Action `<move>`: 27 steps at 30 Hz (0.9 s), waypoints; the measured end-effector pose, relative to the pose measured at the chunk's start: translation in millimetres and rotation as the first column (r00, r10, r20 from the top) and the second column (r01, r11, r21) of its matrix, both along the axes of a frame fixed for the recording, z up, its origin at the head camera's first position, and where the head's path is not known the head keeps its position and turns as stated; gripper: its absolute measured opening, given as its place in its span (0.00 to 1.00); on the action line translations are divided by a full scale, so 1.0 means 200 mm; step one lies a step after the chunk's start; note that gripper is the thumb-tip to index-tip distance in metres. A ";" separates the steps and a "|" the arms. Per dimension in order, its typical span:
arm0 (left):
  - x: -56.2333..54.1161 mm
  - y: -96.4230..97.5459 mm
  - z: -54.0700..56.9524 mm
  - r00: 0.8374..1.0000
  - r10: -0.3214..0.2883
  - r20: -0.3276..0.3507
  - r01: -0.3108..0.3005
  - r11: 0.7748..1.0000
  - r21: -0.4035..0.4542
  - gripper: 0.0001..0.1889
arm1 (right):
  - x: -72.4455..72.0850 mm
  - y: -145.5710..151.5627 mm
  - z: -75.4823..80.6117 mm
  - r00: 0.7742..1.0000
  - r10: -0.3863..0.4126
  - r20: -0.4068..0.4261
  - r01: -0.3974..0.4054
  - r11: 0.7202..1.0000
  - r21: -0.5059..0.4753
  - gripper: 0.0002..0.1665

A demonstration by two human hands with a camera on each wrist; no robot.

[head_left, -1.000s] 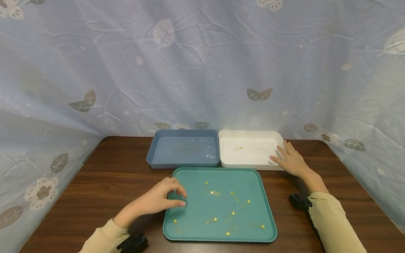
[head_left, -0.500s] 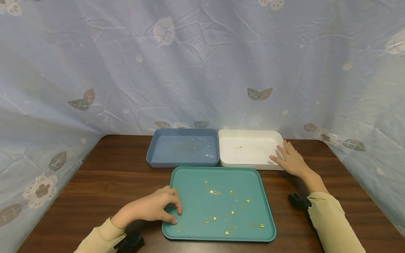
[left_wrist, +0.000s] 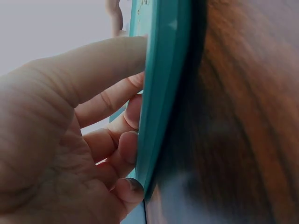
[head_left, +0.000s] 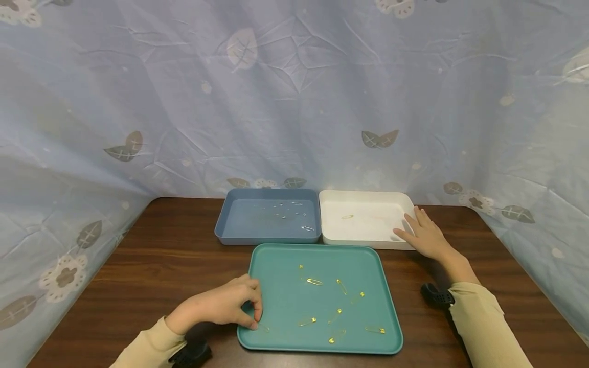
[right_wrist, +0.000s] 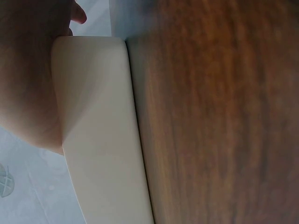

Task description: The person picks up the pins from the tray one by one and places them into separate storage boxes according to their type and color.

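Note:
At the left side of the teal tray (head_left: pixel 322 346), my left hand (head_left: pixel 232 304) pinches a gold safety pin (head_left: pixel 265 327) between thumb and index finger. The pin's head is hidden by the fingertips. In the left wrist view, the left hand's fingers (left_wrist: pixel 128 147) curl behind the tray's rim, and the pin cannot be seen. Several more gold safety pins (head_left: pixel 315 281) lie scattered over the teal tray. My right hand (head_left: pixel 428 237) rests with spread fingers on the right rim of the white tray (head_left: pixel 368 244), which holds one gold safety pin (head_left: pixel 347 216).
A blue tray (head_left: pixel 248 240) with several silver safety pins (head_left: pixel 307 228) stands left of the white one, both behind the teal tray. All stand on a dark wooden table (head_left: pixel 175 255). A patterned cloth (head_left: pixel 294 102) hangs behind the table.
The left hand has come down and towards me onto the pin at the tray's left, and its thumb and index finger have closed on it. The right hand has stayed in place.

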State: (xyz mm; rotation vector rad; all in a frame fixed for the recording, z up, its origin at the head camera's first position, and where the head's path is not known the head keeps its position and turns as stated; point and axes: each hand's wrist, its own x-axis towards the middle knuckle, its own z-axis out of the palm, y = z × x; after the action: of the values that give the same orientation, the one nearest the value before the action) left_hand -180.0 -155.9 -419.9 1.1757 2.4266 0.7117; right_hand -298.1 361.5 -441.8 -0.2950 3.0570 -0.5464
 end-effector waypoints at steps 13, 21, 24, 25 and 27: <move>0.01 0.01 0.00 0.999 0.000 -0.042 -0.001 1.000 -0.016 0.07 | 0.01 -0.02 0.01 1.000 0.006 0.002 -0.006 1.000 0.000 0.50; 0.01 0.03 0.00 0.994 0.018 -0.104 -0.020 1.000 -0.017 0.08 | 0.01 -0.03 0.02 1.000 0.010 0.006 -0.010 1.000 -0.002 0.50; 0.01 0.04 0.00 0.988 0.025 -0.151 -0.028 0.999 -0.018 0.08 | 0.02 -0.03 0.02 1.000 0.010 0.006 -0.010 1.000 -0.004 0.50; 0.01 0.04 0.00 0.986 0.028 -0.164 -0.031 0.999 -0.019 0.08 | 0.02 -0.03 0.02 1.000 0.011 0.007 -0.011 1.000 -0.003 0.50; 0.01 0.05 0.01 0.982 0.033 -0.183 -0.037 0.999 -0.020 0.08 | 0.02 -0.02 0.02 1.000 0.011 0.006 -0.011 1.000 0.001 0.50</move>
State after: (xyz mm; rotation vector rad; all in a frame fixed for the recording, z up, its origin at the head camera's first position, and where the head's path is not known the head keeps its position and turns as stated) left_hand -178.6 -145.3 -418.4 1.2415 2.6044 0.6072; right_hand -294.2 356.5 -437.1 -0.3088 3.0481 -0.5448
